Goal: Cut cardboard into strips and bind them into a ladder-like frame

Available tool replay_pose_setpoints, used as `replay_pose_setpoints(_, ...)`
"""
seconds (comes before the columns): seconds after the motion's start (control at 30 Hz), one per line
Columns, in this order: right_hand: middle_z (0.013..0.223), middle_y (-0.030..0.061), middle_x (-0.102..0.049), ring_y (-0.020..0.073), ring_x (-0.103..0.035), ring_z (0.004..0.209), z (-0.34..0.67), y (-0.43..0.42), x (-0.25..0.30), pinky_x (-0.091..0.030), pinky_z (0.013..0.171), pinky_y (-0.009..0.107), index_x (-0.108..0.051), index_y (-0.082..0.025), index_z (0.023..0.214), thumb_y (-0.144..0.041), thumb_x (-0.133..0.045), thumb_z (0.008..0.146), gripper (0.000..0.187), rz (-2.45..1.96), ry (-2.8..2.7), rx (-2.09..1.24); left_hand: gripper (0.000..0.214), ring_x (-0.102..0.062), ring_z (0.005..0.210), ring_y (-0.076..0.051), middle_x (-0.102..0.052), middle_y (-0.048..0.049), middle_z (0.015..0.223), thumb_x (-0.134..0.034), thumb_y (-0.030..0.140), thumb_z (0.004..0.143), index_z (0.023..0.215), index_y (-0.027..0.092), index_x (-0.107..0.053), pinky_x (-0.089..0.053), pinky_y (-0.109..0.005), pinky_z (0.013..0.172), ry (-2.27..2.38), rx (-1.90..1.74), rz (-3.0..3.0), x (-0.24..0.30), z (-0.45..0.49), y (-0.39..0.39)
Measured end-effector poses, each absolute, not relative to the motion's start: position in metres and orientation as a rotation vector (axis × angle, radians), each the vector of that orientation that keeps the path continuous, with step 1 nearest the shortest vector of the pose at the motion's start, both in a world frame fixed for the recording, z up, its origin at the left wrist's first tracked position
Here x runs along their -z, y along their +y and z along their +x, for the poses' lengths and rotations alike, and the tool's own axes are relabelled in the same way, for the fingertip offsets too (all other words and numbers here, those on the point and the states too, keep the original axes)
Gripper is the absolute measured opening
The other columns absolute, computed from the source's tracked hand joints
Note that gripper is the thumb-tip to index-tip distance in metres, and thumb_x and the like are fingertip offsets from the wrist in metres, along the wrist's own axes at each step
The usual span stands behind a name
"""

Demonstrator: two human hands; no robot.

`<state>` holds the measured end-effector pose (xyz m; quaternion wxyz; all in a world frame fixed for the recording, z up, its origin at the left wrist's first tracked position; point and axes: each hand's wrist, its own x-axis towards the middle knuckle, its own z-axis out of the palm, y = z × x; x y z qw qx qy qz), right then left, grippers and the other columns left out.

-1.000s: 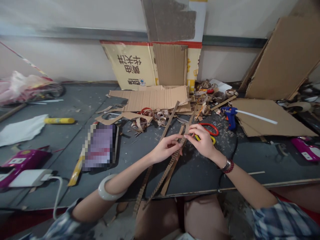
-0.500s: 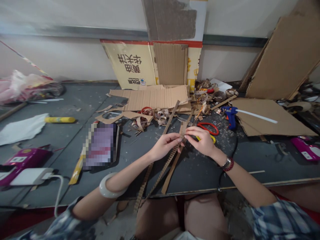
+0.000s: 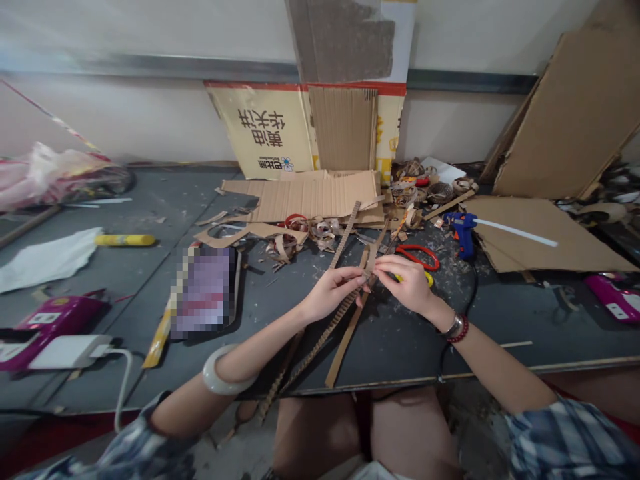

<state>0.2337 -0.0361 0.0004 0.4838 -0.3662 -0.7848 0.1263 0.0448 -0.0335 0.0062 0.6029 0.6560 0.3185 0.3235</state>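
Both of my hands meet over the middle of the dark table, pinching a thin ridged cardboard strip (image 3: 327, 331). My left hand (image 3: 334, 292) has its thumb and fingers closed on the strip, which runs down past the table's front edge. Close beside it, my right hand (image 3: 404, 283) pinches the upper end with bent fingertips. The exact grip is partly hidden by the fingers. Another ridged strip (image 3: 346, 235) slants up behind my left hand. A flat cardboard strip (image 3: 345, 345) lies under my hands. Red-handled scissors (image 3: 419, 257) rest behind my right hand.
A blue glue gun (image 3: 465, 233) with a white stick lies at right by a flat cardboard sheet (image 3: 540, 233). Cardboard scraps (image 3: 315, 197) and curled strips (image 3: 325, 233) fill the back. At left are a blurred-out phone-like object (image 3: 205, 293), a yellow tube (image 3: 125, 240) and a power strip (image 3: 55, 327).
The lower, hanging end of the ridged strip has swung slightly left. My hands stay close together, still pinching the strip; the whole view has shifted a little.
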Motion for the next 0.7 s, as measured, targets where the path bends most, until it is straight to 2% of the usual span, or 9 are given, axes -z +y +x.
replay_pose_setpoints(0.3, 0.092, 0.0057, -0.065, 0.0157, -0.061, 0.087, 0.232, -0.0412, -0.0071, -0.05, 0.079, 0.031, -0.063, -0.019, 0.084, -0.019, -0.057, 0.079, 0.007, -0.876, -1.884, -0.387, 0.024, -0.06, 0.053, -0.009, -0.061, -0.0026, 0.077, -0.051, 0.033, 0.084, 0.092, 0.012, -0.058, -0.048, -0.021, 0.056, 0.729, -0.758, 1.502, -0.0079, 0.0447, -0.0343)
replay_pose_setpoints(0.47, 0.085, 0.0034, -0.061, 0.0145, -0.059, 0.081, 0.2319, -0.0388, -0.0081, -0.049, 0.075, 0.029, -0.059, -0.019, 0.075, -0.023, -0.059, 0.08, 0.006, -0.911, -1.879, -0.468, 0.025, -0.059, 0.054, -0.01, -0.061, -0.0026, 0.077, -0.051, 0.033, 0.084, 0.095, 0.012, -0.058, -0.049, -0.022, 0.056, 0.706, -0.73, 1.505, -0.0071, 0.0446, -0.0365)
replay_pose_setpoints(0.7, 0.087, 0.0044, -0.053, 0.0164, -0.052, 0.089, 0.2321, -0.0365, -0.0078, -0.045, 0.08, 0.032, -0.049, -0.019, 0.077, -0.021, -0.05, 0.085, 0.008, -0.931, -1.989, -0.517, 0.028, -0.058, 0.055, -0.01, -0.06, -0.0034, 0.078, -0.05, 0.035, 0.084, 0.097, 0.012, -0.057, -0.049, -0.023, 0.057, 0.691, -0.712, 1.525, -0.0069, 0.0436, -0.0367)
